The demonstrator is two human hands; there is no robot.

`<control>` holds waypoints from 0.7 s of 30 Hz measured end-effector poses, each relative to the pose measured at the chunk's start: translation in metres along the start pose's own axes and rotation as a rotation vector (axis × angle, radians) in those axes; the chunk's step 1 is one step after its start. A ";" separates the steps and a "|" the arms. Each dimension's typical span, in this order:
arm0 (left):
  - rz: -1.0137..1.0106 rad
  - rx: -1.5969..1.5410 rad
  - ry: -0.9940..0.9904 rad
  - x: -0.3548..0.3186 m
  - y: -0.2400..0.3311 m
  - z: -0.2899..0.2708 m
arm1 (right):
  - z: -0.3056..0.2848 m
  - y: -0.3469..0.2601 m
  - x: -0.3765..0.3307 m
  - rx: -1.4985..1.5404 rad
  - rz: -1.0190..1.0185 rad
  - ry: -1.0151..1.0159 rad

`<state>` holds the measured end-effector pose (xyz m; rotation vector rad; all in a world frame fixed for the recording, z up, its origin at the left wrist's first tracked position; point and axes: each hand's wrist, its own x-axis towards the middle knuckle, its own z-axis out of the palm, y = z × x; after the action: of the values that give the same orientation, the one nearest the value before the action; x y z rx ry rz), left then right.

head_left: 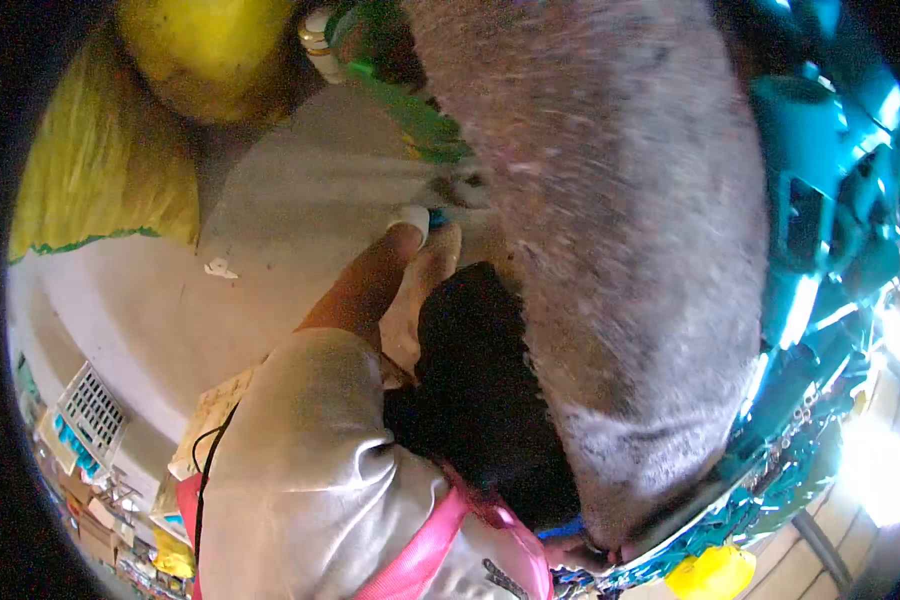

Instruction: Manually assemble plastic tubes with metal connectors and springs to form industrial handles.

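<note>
A large grey, fuzzy cloth-like piece (640, 230) fills the right half of the view, very close and blurred along its length. At its narrow lower end, my right hand (578, 551) shows only in part, its bent fingers closed at the cloth's edge. Black fabric (480, 390) lies beside the grey piece, hiding part of my body. Of my left hand nothing can be seen. Below are my light shorts (300, 450), a pink strap (420, 545) across them, and my leg with a white sock (413, 222).
Shiny teal plastic wrapping (810, 200) crowds the right side. A bulging yellow sack (210, 50) and a yellow-green woven sack (110, 160) are at upper left. Grey floor (300, 190) shows between. A white slatted crate (92, 412) stands lower left; something yellow (710, 573) shows lower right.
</note>
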<state>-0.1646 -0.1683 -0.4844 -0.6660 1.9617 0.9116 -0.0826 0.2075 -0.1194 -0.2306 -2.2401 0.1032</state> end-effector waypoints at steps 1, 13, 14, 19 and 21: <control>0.038 -0.001 0.012 0.036 0.033 -0.036 | 0.002 -0.008 0.000 0.006 0.021 0.012; 0.285 0.039 -0.063 -0.091 -0.127 -0.025 | -0.077 0.052 -0.054 -0.424 0.421 0.158; 0.244 0.069 -0.076 -0.109 -0.133 -0.003 | -0.071 0.009 -0.045 -0.504 0.532 0.106; 0.231 0.251 -0.191 -0.128 -0.136 0.076 | -0.083 -0.005 -0.036 -0.464 0.550 0.084; 0.314 0.376 -0.222 -0.102 -0.125 0.082 | -0.083 -0.036 -0.027 -0.455 0.633 0.142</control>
<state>0.0156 -0.1663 -0.4705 -0.0396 1.9900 0.7307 -0.0062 0.1660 -0.0828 -1.1504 -1.9478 -0.0869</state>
